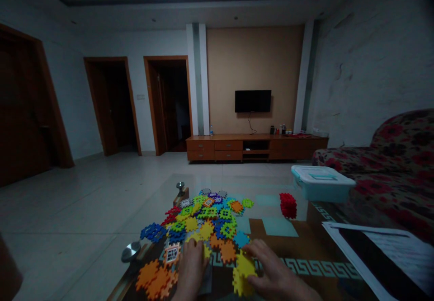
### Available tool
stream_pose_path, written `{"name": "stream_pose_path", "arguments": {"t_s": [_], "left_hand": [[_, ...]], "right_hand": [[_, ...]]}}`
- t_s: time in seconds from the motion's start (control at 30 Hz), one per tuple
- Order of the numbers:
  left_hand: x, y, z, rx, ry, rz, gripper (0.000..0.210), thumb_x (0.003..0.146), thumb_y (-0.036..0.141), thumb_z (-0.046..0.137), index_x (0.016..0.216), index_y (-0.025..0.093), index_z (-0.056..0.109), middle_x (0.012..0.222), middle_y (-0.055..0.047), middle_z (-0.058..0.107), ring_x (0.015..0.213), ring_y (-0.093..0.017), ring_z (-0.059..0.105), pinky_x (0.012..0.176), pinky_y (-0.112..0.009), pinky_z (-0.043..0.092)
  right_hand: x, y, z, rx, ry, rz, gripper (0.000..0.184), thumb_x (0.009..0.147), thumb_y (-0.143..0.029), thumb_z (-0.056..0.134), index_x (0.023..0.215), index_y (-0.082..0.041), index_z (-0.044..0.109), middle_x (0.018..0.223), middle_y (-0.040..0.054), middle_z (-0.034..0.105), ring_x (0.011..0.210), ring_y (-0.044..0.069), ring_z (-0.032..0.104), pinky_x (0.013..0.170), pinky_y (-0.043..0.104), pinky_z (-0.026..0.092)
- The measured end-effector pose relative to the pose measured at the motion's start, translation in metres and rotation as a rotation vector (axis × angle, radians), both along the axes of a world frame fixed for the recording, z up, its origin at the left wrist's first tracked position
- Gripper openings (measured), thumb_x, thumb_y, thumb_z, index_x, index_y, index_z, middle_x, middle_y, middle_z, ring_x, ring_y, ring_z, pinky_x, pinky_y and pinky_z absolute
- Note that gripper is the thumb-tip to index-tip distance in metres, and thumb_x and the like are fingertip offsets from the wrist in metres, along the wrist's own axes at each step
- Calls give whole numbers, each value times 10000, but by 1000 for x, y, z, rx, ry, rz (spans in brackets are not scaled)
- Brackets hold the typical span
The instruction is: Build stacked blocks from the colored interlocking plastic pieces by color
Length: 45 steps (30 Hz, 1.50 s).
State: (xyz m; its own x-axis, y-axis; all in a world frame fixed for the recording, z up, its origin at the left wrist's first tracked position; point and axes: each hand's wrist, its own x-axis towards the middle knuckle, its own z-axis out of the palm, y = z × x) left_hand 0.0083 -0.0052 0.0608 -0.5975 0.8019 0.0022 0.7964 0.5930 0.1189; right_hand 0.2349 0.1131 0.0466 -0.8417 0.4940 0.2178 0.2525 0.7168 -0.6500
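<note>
right hand fingers spread flat on yellow tile at 6 o'clock | left hand fingers together, pressing tiles | tile pile at 12 o'clock of hands on glass table | red block at 1 o'clock

On the table a pile of puzzle pieces lies just beyond both hands (left hand, right hand). Right of the pile stands a small cube, then a lidded box; papers lie at the near right.
</note>
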Motion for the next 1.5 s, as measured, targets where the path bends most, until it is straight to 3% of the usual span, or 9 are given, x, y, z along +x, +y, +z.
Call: {"name": "stream_pose_path", "arguments": {"t_s": [0.13, 0.3, 0.47, 0.7, 0.87, 1.03, 1.17, 1.37, 1.5], "left_hand": [[1, 0, 1, -2, -25, -37, 279, 824, 157, 568, 1090, 155, 652, 1188, -106, 613, 1172, -258, 545, 962, -297, 396], [1, 3, -2, -7, -53, -64, 270, 809, 179, 591, 1071, 163, 654, 1167, -99, 604, 1150, -248, 545, 936, -281, 392], [2, 3, -2, -28, -72, -75, 327, 781, 149, 621, 1106, 167, 648, 1183, -96, 610, 1144, -243, 549, 927, -269, 389], [10, 7, 5, -75, -92, -61, 493, 765, 88, 581, 1255, 139, 571, 1243, -110, 624, 1192, -246, 544, 978, -265, 384], [13, 10, 7, -81, -84, -43, 558, 736, 97, 583, 1289, 87, 514, 1252, -132, 625, 1192, -258, 545, 991, -270, 382], [14, 12, 5, -101, -70, -37, 526, 752, 54, 512, 1269, 150, 530, 1249, -101, 635, 1182, -241, 551, 971, -285, 396], [15, 14, 4, -114, -66, -52, 546, 737, 12, 496, 1260, 159, 548, 1277, -110, 621, 1192, -252, 547, 957, -298, 406], [14, 15, 5, -79, -73, -23, 593, 684, -6, 556, 1266, 105, 530, 1241, -145, 629, 1190, -288, 549, 965, -311, 405], [10, 12, 8, -28, -114, -34, 659, 721, 56, 568, 1364, 38, 422, 1238, -166, 637, 1198, -262, 561, 983, -277, 410]], "right_hand": [[-2, -7, -3, -58, -86, 107, 575, 616, -109, 737, 1167, -225, 625, 1240, 84, 591, 1183, 273, 522, 1021, 363, 411], [-7, 17, -18, -28, -72, -55, 262, 854, -144, 519, 1041, -223, 685, 1114, 78, 618, 1107, 234, 555, 978, 342, 421], [-22, 27, -19, 97, -175, -184, 344, 829, -110, 503, 1086, -231, 696, 1086, 92, 616, 1075, 248, 555, 929, 340, 429], [-40, 34, -28, 79, -208, -234, 637, 787, -178, 621, 1411, -195, 498, 1479, 134, 481, 1371, 300, 383, 1123, 406, 277], [-42, 40, -30, 41, -191, -248, 734, 758, -243, 670, 1453, -191, 442, 1431, 121, 537, 1322, 309, 435, 1097, 400, 310], [-41, 38, -23, 76, -256, -370, 750, 750, -312, 701, 1440, -152, 455, 1349, 179, 569, 1265, 361, 472, 1049, 454, 348], [-35, 38, -20, 51, -295, -353, 819, 620, -255, 808, 1379, -180, 509, 1321, 160, 589, 1267, 354, 487, 1032, 426, 363], [-34, 45, -20, -31, -142, -492, 394, 729, -104, 626, 1116, -173, 603, 1105, 116, 701, 1055, 248, 648, 877, 293, 446], [-32, 53, -17, -36, -85, -563, 307, 818, -121, 525, 1102, -203, 607, 1070, 110, 724, 1056, 242, 657, 853, 286, 452]]}}
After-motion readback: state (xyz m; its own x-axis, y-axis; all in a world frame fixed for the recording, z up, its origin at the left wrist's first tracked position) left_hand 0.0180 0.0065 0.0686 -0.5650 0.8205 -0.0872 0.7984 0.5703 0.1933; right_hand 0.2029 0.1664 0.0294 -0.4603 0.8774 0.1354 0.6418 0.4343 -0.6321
